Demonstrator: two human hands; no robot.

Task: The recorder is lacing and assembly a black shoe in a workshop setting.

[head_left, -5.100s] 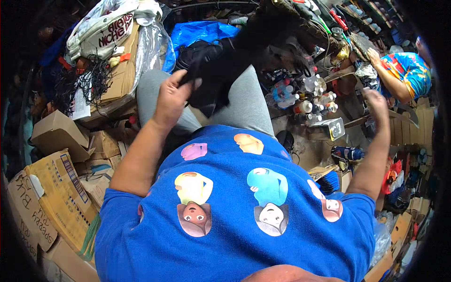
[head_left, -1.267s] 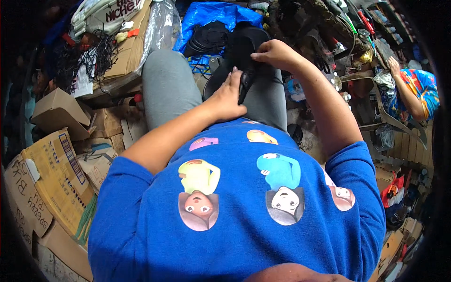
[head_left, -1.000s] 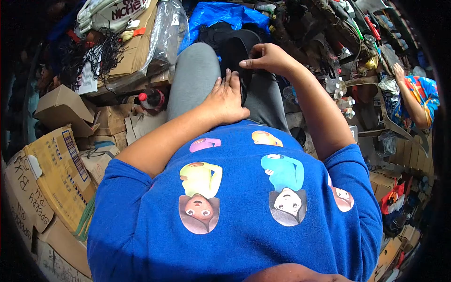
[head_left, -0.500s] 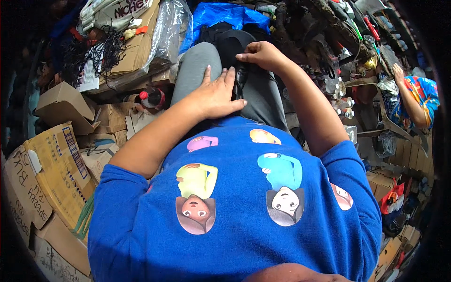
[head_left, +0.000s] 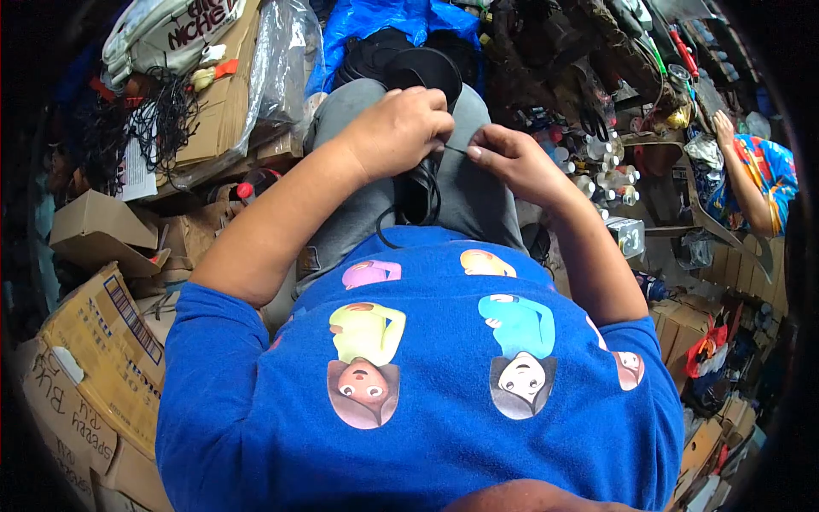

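Your left hand (head_left: 399, 130) is curling shut over the top of a black shoe piece (head_left: 418, 183) lying on your lap between your grey trouser legs (head_left: 358, 200), while your right hand (head_left: 505, 162), just at its 3 o'clock, is pinching a thin black thread (head_left: 455, 149) between thumb and forefinger, the other fingers loosely bent. A loop of black cord (head_left: 388, 230) is hanging from the piece at 6 o'clock, against your blue shirt (head_left: 426, 410). Cardboard boxes (head_left: 94, 341) are piling up at 8 o'clock, a blue plastic sheet (head_left: 375, 21) is lying at 12 o'clock, and another person's arm (head_left: 742, 171) is showing at 3 o'clock.
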